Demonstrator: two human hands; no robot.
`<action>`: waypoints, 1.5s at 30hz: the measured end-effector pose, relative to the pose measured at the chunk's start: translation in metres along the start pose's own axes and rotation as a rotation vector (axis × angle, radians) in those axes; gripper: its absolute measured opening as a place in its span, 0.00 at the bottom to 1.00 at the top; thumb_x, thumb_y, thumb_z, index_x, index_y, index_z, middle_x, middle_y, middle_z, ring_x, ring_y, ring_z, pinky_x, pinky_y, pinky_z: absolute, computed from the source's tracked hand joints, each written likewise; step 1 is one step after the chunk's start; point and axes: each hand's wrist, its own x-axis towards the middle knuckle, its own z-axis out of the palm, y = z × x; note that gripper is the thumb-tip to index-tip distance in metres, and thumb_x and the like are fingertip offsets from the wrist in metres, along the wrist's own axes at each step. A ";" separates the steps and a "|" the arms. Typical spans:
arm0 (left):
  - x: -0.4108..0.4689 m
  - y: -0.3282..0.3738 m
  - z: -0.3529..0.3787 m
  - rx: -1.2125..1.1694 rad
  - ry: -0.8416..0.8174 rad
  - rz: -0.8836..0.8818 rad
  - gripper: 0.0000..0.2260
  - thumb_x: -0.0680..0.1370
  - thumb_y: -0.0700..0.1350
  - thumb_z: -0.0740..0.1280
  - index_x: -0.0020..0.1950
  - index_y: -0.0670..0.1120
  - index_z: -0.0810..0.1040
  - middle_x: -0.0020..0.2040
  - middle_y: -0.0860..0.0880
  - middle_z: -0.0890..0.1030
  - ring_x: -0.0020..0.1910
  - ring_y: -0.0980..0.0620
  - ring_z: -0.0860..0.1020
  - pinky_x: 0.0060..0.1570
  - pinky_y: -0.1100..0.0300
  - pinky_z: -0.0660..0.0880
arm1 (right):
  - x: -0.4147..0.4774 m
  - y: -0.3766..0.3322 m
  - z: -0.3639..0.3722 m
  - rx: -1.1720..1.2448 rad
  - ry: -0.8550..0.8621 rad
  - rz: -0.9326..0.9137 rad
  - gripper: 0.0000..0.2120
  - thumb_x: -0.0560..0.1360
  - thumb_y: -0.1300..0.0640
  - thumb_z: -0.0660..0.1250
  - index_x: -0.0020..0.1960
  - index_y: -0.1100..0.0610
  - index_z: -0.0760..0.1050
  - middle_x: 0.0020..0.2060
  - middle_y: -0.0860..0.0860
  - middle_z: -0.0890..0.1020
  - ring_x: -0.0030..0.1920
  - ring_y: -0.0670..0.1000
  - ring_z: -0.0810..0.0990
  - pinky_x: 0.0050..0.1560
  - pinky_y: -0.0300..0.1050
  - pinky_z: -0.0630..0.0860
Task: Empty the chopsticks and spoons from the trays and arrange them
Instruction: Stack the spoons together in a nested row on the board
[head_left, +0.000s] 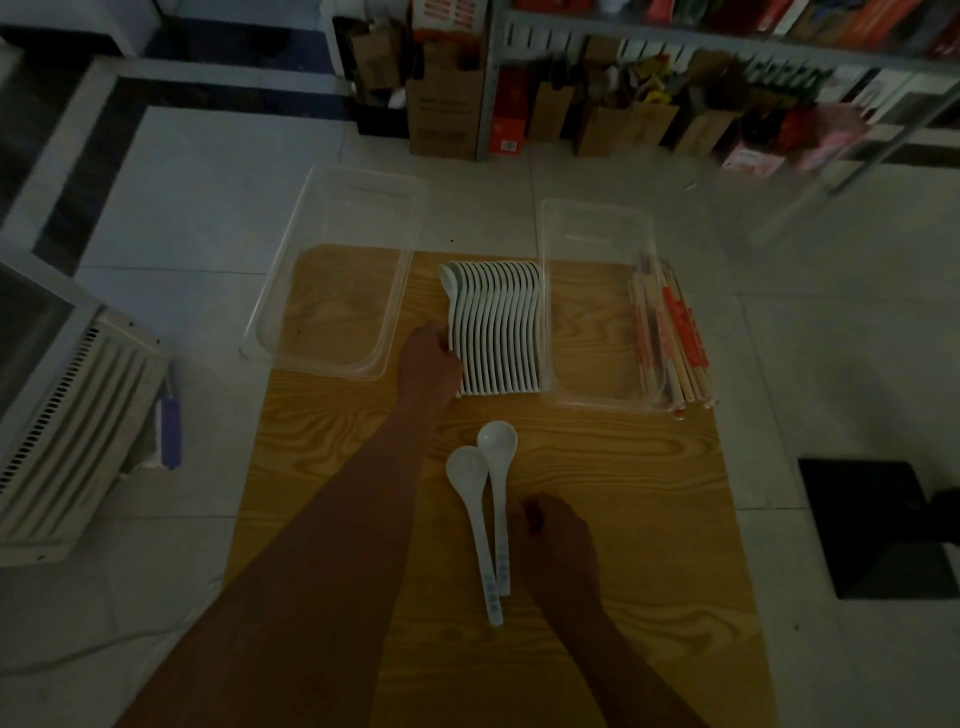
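On a wooden board (623, 519) on pale tiles, the right hand (553, 543) curls beside two loose spoons (482, 540), grip unclear, and farther off the left hand (428, 364), fingers hidden, touches a spoon row (498, 332) between the left tray (270, 291) and the right tray (597, 228), with chopsticks (675, 338) at far right.

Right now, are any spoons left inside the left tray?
No, the left tray is bare inside; the spoon row stands on the board beside it.

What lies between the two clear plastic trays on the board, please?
In the head view, a tight row of white spoons lies between the left tray and the right tray.
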 end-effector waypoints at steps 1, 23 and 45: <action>0.000 -0.001 -0.001 0.009 -0.003 0.016 0.13 0.76 0.39 0.64 0.60 0.47 0.76 0.54 0.50 0.79 0.53 0.52 0.78 0.44 0.66 0.69 | -0.002 -0.002 0.000 0.006 -0.006 -0.004 0.09 0.80 0.45 0.61 0.48 0.48 0.76 0.40 0.42 0.79 0.40 0.41 0.78 0.43 0.42 0.80; -0.015 -0.008 -0.017 0.036 -0.046 0.066 0.10 0.77 0.34 0.61 0.55 0.43 0.78 0.39 0.50 0.75 0.36 0.56 0.73 0.30 0.70 0.64 | 0.006 -0.049 -0.009 0.098 0.176 0.028 0.07 0.78 0.48 0.67 0.50 0.49 0.81 0.40 0.41 0.82 0.39 0.39 0.80 0.42 0.40 0.80; -0.037 -0.048 0.002 -0.098 0.129 0.125 0.08 0.78 0.41 0.64 0.56 0.45 0.78 0.48 0.51 0.81 0.45 0.56 0.78 0.46 0.61 0.77 | 0.151 -0.181 0.031 -0.108 0.196 -0.003 0.09 0.73 0.53 0.73 0.47 0.59 0.80 0.42 0.53 0.83 0.43 0.53 0.83 0.33 0.39 0.67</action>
